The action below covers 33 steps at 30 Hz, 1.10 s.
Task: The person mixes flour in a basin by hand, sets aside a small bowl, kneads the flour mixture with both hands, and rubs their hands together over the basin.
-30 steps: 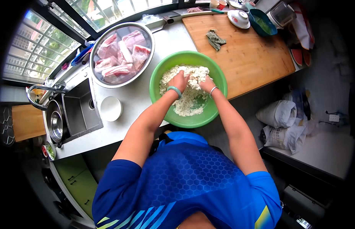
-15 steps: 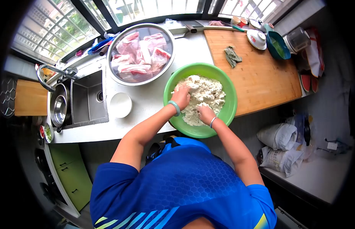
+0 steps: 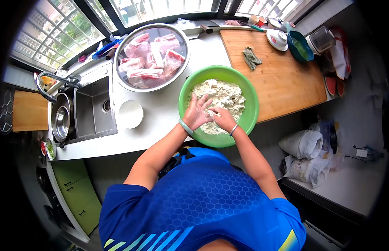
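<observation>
A green basin holds crumbly, floury dough in pale clumps. My left hand is over the near left part of the basin, palm turned up and fingers spread, with flour on the skin. Close against its palm and thumb, my right hand has its fingers curled and pinched together, a small pale bit of dough at the fingertips. Both hands are above the dough, and a bracelet circles each wrist.
Left of the basin are a white bowl and a metal bowl of raw meat chunks in water. Farther left is the sink. A wooden board on the right bears a crumpled cloth, a lidded white dish and a teal bowl.
My left hand has lifted out of the dough and turned palm up with fingers spread. My right hand has risen from the dough and closed in beside the left palm.
</observation>
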Available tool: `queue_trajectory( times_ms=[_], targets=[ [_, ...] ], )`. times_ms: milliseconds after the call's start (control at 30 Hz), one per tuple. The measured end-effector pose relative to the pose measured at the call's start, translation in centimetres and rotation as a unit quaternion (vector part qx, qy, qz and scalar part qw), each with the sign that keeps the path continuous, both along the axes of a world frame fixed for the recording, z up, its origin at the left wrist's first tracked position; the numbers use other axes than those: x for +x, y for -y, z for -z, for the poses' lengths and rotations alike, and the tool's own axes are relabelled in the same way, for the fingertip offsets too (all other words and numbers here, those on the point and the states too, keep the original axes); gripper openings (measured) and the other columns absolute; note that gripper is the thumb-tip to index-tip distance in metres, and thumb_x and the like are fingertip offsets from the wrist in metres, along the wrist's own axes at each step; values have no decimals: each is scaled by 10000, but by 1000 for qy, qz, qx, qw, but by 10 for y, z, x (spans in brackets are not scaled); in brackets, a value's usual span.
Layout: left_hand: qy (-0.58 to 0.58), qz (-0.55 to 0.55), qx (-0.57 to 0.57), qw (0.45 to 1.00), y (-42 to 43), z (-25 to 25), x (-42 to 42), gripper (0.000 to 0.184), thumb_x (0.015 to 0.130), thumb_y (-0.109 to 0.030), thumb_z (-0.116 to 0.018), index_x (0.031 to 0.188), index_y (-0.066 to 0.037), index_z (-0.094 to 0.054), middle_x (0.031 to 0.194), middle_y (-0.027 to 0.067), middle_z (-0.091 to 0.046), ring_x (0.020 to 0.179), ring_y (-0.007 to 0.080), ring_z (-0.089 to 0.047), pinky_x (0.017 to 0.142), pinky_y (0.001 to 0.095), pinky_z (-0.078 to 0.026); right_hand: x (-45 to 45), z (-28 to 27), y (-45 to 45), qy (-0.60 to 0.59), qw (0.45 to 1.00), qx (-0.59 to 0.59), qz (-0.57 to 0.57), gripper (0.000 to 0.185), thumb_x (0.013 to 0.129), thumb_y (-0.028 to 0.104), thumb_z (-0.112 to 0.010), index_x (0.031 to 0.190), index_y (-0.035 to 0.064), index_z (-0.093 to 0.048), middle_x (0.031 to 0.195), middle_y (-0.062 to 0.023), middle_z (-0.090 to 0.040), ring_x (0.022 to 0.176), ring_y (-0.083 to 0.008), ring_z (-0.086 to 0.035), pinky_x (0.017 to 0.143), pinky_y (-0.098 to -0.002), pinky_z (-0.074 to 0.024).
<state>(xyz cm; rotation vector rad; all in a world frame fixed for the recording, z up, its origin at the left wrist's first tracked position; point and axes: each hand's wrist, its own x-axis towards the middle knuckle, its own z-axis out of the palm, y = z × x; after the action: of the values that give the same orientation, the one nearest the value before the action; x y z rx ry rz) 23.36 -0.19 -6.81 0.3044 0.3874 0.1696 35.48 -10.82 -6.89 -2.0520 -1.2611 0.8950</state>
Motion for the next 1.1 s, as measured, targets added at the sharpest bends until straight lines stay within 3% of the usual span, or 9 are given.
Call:
queue_trajectory(
  times_ms=[133, 267, 400, 433, 567, 733, 933, 1067, 1100],
  targets=[
    [0, 111, 67, 992, 5, 3, 11, 750, 836, -641, -210, 1392, -155, -76, 1417, 84, -195, 1164, 275, -408, 952, 537, -317, 11, 34, -2, -86, 984, 26, -153, 263, 836, 234, -479, 940, 29, -606, 889, -138, -608, 835, -258, -577, 736, -323, -460],
    [48, 116, 35, 991, 2, 3, 19, 751, 835, -640, -222, 1392, -160, -69, 1416, 93, -195, 1192, 301, -379, 944, 565, -309, 8, 16, 5, -369, 926, -6, 81, 212, 839, 221, -553, 862, 15, -596, 808, -51, -584, 730, -98, -551, 655, -211, -448],
    [43, 104, 11, 994, 4, -8, 21, 771, 824, -650, -237, 1392, -166, -45, 1443, 94, -67, 1239, 336, -302, 955, 579, -286, 18, 31, 21, -502, 810, 110, 283, 185, 869, 148, -473, 954, -4, -535, 858, -95, -594, 737, -177, -608, 593, -308, -537],
    [50, 91, -11, 995, 2, -4, 20, 740, 837, -629, -256, 1391, -174, -73, 1442, 85, -69, 1253, 333, -271, 969, 586, -257, 24, 34, 24, -428, 853, 64, 290, 251, 891, 166, -421, 1047, -13, -501, 946, -132, -587, 810, -219, -610, 648, -327, -533],
    [26, 55, -8, 998, 2, 0, 19, 746, 828, -636, -277, 1386, -171, -103, 1431, 93, -114, 1300, 318, -153, 984, 604, -201, 20, 20, 38, -530, 811, 11, 248, 405, 885, 284, -444, 1160, -12, -464, 1066, -171, -552, 912, -237, -583, 760, -361, -501],
    [32, 90, -8, 995, 12, 7, 30, 742, 833, -631, -271, 1379, -147, -137, 1422, 98, -162, 1307, 279, -159, 985, 581, -216, -1, 2, 28, -508, 848, -10, 150, 364, 835, 315, -552, 1040, 16, -519, 956, -87, -579, 860, -163, -584, 724, -309, -486],
    [35, 101, 32, 994, 9, 3, 34, 794, 824, -654, -234, 1384, -110, -89, 1435, 107, -110, 1310, 315, -133, 975, 605, -200, 11, 41, 32, -334, 911, 54, 237, 233, 816, 198, -583, 937, 0, -560, 754, -38, -600, 629, -102, -580, 508, -222, -458],
    [-55, 130, 112, 984, 5, 17, 30, 790, 825, -623, -333, 1384, -118, -95, 1415, 109, -147, 1273, 311, -207, 985, 535, -266, 24, 17, 37, -373, 880, 130, 262, 257, 842, 91, -492, 1060, -38, -534, 944, -85, -601, 840, -123, -586, 698, -244, -485],
    [-84, 102, 92, 987, 11, 13, 31, 718, 837, -587, -366, 1332, -82, -245, 1341, 136, -291, 1228, 285, -304, 991, 494, -290, 22, 7, 37, -373, 880, 131, 263, 257, 842, 91, -492, 1060, -38, -534, 944, -85, -601, 840, -123, -586, 698, -244, -485]
  ],
)
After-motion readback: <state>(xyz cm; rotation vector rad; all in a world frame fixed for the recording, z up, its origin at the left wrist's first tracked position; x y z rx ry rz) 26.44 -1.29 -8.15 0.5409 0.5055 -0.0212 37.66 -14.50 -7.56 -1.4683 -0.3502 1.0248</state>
